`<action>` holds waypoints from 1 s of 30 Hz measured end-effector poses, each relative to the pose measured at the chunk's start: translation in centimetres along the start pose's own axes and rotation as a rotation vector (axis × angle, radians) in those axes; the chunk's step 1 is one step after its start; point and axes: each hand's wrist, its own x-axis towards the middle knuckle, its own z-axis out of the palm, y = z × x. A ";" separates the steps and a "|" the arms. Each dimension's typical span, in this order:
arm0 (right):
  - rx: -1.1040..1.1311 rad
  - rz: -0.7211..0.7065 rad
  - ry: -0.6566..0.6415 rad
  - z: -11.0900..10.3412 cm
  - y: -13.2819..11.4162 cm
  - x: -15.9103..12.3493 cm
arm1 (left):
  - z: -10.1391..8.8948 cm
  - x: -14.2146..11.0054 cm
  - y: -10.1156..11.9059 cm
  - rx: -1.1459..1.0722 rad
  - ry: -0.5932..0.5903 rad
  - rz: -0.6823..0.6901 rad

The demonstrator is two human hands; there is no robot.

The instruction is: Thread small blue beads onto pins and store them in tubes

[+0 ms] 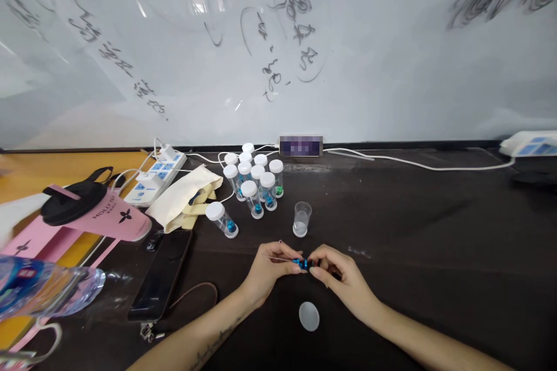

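A small shiny blue part point(299, 262) with a dark end sits between my hands, just above the dark table. My left hand point(270, 269) pinches its left side between thumb and fingers, and a thin pale strand lies along that hand. On the other side my right hand point(339, 273) grips the dark end with thumb and fingertips. Beyond them stands an uncovered clear plastic jar point(301, 220). Nearer to me, a round white lid point(308, 316) lies on the table.
Several white-capped clear jars point(249, 191) holding blue or green pieces stand behind, with one jar point(223, 221) apart. To the left are a phone point(162, 278), a cloth pouch point(185, 194), a power strip point(159, 177), a pink cup point(102, 214) and a plastic bottle point(47, 287).
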 end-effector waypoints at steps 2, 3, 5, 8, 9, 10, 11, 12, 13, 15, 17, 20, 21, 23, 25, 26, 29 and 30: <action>-0.009 -0.005 -0.003 0.0 0.0 0.0 | 0.0 0.0 0.0 0.006 -0.006 0.008; -0.011 -0.005 -0.008 0.0 0.0 0.0 | 0.0 0.0 0.0 0.008 -0.007 0.011; -0.012 0.000 -0.018 0.0 -0.1 0.1 | 0.0 0.0 0.0 0.011 -0.006 0.012; 0.004 0.010 -0.016 0.0 -0.1 0.0 | -0.1 -0.1 0.0 0.005 -0.001 0.007; 0.006 0.007 -0.011 0.0 -0.1 0.0 | -0.1 0.0 0.0 0.003 0.000 0.005; 0.005 0.000 -0.007 0.0 -0.1 0.0 | 0.0 0.0 0.0 0.003 -0.001 0.005; -0.002 -0.009 -0.004 0.0 -0.1 0.0 | 0.0 0.0 0.0 0.004 -0.002 0.008; -0.011 -0.019 -0.004 0.0 -0.1 0.0 | 0.0 0.0 0.0 0.007 -0.005 0.013; -0.022 -0.028 -0.005 0.0 -0.2 0.0 | 0.0 0.0 0.0 0.011 -0.010 0.020; -0.042 -0.032 -0.010 0.0 -0.4 0.0 | 0.0 0.0 0.0 0.017 -0.014 0.030; -0.042 -0.024 -0.017 0.0 -0.5 0.0 | 0.0 0.0 0.0 0.017 -0.008 0.028; 0.002 -0.020 0.002 -0.1 -0.6 -0.1 | 0.1 -0.1 0.1 0.013 0.010 0.014; 0.016 -0.027 0.011 -0.1 -0.6 -0.1 | 0.1 -0.1 0.1 0.016 0.013 0.011; 0.025 -0.048 0.020 -0.1 -0.4 -0.1 | 0.2 -0.1 0.1 0.024 0.013 0.008; 0.026 -0.070 0.016 -0.1 -0.3 -0.1 | 0.2 -0.1 0.2 0.024 0.010 0.011; 0.030 -0.074 0.016 -0.1 -0.3 -0.1 | 0.3 -0.1 0.2 0.022 0.008 0.013; 0.055 -0.058 0.025 -0.1 -0.3 -0.1 | 0.2 -0.1 0.2 0.018 0.007 0.013; 0.063 -0.052 0.030 -0.1 -0.3 -0.1 | 0.2 -0.1 0.2 0.021 0.007 0.013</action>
